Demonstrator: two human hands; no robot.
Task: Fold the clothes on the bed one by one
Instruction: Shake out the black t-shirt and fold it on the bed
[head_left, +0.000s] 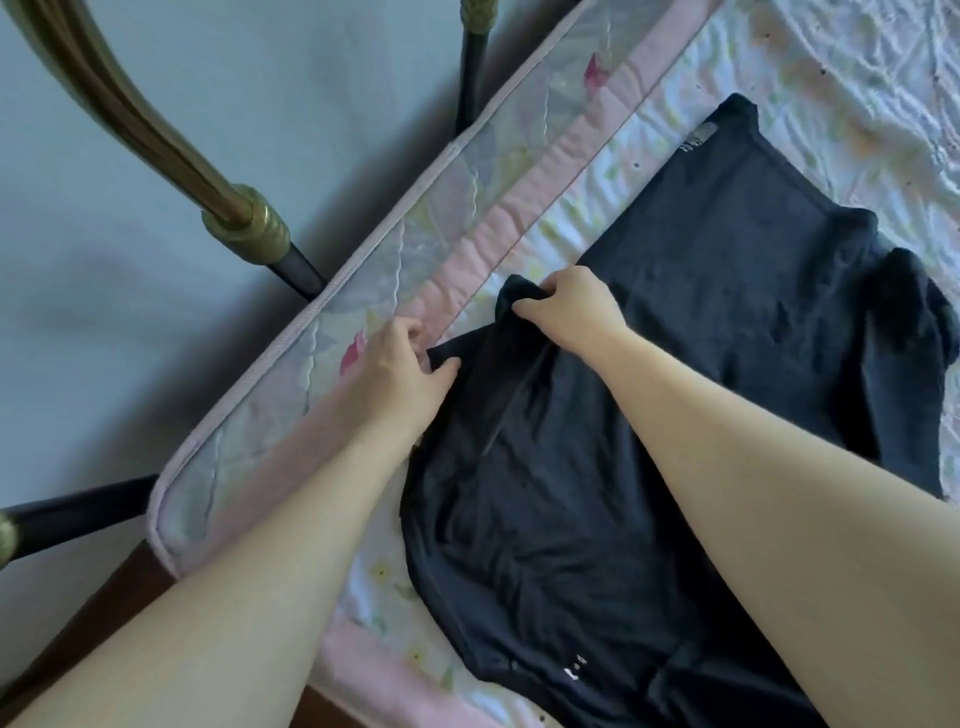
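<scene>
A black T-shirt (701, 322) lies spread across the bed's floral sheet (857, 93), its far corner pointing up and a sleeve bunched at the right. My left hand (395, 369) pinches a corner of the shirt's left sleeve near the mattress edge. My right hand (571, 306) grips the same sleeve a little farther in, fingers curled over a raised fold of cloth. Both forearms reach in from the bottom of the view and cover part of the shirt.
The mattress's pink and floral side (415, 244) runs diagonally at the left. Beyond it stand a brass and black bed frame (244, 218) and a pale wall. Bare sheet lies at the upper right, and a dark wooden frame (93, 613) shows at the lower left.
</scene>
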